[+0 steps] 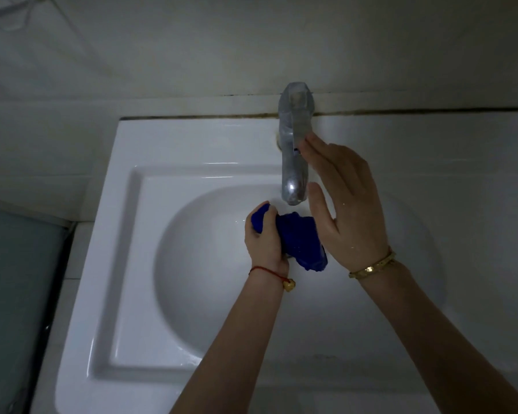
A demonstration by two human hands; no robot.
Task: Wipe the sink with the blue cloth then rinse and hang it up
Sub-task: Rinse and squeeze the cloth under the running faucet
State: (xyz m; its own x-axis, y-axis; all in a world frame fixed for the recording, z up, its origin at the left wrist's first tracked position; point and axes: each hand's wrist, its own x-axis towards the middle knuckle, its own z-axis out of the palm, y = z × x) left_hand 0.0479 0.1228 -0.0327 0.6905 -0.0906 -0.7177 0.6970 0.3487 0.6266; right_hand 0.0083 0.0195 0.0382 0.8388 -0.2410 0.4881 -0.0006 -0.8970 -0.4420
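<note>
We look down at a white sink [123, 264] with a round basin, set against a tiled wall. Our left hand [265, 237] is closed in a fist around the blue cloth [299, 237], which is bunched into a thick wad. We hold it over the basin, just below and a little in front of the spout of the chrome faucet [293, 162]. One end of the cloth comes out above the fist, and the bigger part hangs out to the right side, toward the other hand.

Our right hand [347, 204] is open and holds nothing. Its fingers are stretched almost straight and close together, and the fingertips [310, 141] touch the right side of the faucet handle. The thumb stands apart, beside the spout.

We cannot tell if water runs from the spout. On the left wrist there is a red string bracelet [266, 271], and on the right wrist a gold bangle [374, 265].
</note>
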